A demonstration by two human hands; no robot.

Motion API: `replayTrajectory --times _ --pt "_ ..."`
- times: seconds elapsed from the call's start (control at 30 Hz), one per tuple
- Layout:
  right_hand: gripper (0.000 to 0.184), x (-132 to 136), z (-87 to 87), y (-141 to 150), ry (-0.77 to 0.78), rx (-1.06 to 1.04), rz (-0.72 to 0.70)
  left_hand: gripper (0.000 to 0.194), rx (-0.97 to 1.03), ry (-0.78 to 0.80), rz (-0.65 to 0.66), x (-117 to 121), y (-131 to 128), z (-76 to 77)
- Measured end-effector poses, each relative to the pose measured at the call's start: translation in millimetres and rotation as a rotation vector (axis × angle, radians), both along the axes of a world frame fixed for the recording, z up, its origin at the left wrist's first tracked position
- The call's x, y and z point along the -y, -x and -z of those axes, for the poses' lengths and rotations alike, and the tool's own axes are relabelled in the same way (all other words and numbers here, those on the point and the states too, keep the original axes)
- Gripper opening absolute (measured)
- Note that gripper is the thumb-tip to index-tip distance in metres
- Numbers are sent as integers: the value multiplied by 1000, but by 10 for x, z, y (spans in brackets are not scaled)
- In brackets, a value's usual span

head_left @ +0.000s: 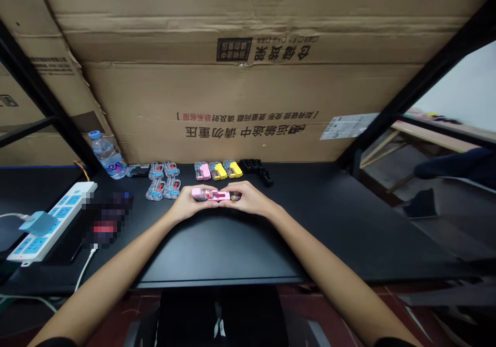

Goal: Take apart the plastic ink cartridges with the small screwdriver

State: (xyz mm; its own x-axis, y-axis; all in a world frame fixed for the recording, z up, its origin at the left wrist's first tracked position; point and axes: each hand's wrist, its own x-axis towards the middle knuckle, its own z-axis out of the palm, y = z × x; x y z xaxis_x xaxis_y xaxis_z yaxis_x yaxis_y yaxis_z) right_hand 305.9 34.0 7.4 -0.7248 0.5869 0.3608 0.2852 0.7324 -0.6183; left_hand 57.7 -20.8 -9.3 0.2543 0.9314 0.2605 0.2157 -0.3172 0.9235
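Observation:
Both my hands meet over the middle of the black table, holding a small pink-and-clear plastic piece (221,195) between them. My left hand (188,202) grips its left end, where a pink block and a clear section with a bit of red show. The right end, with a dark tip, is in my right hand (248,198). Just beyond my hands stand similar clear pieces, one with a pink part (202,171) and two with yellow parts (219,171). Several clear pieces with red and blue bits (155,189) lie to the left of my left hand.
Black plastic parts (256,168) lie behind my right hand. At the left are a water bottle (110,156), a white power strip (58,223) with a blue plug, and a blurred-out phone (110,217) on a cable. A cardboard wall (217,88) closes off the table's back.

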Motion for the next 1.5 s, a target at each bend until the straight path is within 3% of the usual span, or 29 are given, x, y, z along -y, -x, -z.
replayTrajectory --times 0.2,0.3,0.43,0.53,0.63,0.77,0.93,1.23,1.5 --pt "28 -7 -43 -34 -52 -207 278 55 -100 -68 -6 -16 34 58" --pt "33 -11 -44 -34 -27 -343 305 52 -162 -150 22 -11 35 71" --pt "60 25 -62 -16 197 -449 204 47 -233 -269 49 -3 31 54" --pt "80 72 -102 20 406 -439 219 45 -254 -297 51 -6 36 40" --pt "71 115 -147 65 502 -465 234 43 -248 -299 56 -10 38 32" --pt "53 166 -164 136 523 -467 206 43 -212 -276 52 -10 22 26" --pt "43 212 -106 239 559 -486 158 42 -143 -222 43 -10 7 26" --pt "48 173 33 282 727 -564 130 32 -122 -255 8 7 -49 50" --pt "50 179 43 283 712 -568 127 40 -110 -225 -7 -6 -42 66"
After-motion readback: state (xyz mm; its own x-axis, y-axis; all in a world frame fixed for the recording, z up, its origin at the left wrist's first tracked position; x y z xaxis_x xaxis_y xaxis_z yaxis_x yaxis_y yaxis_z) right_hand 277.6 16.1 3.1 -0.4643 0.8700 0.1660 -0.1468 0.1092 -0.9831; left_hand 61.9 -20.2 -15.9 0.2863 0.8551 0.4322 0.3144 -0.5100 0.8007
